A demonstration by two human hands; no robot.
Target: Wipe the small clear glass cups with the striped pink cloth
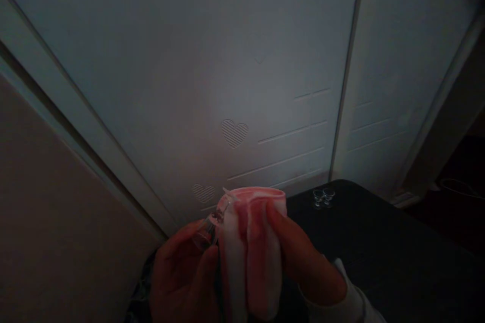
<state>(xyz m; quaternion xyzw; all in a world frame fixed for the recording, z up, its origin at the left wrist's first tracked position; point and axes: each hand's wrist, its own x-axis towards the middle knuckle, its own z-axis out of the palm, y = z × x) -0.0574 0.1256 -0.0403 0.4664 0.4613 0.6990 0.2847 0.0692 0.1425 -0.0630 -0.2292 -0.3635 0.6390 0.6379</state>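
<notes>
Fingers [181,237] and thumb of the left hand [178,282] close in a narrow pinch on a clear glass [205,234], gripping its wide lower end from either side. The glass tilts, its slim middle and far end slanting up and to the right against the cloth [265,282], so the two touch. The right hand [308,262] pinches the cloth near its top, one digit pressed flat along the front; the others are behind the folds, and how they are set I cannot tell. The cloth is pink and white, folded over and hanging down between the hands.

As for how far things have got, the glass is up off the table [379,247], in the left hand, with the cloth at its far end only; the wide end, between finger and thumb, is out of the folds. Whether any part of the glass is wet, dry, smeared or clean is too dim to judge. Whether some of the cloth goes inside it is also hard to make out.

Farther out, beyond the right hand, two more small glasses [319,196] stand upright side by side near the far edge of the dark table, well apart from the cloth, with no hand on them. Their state cannot be read either. A pale sleeve [350,305] covers the right wrist, and behind everything rises a pale panel [182,75] with grooved hearts [234,133].
</notes>
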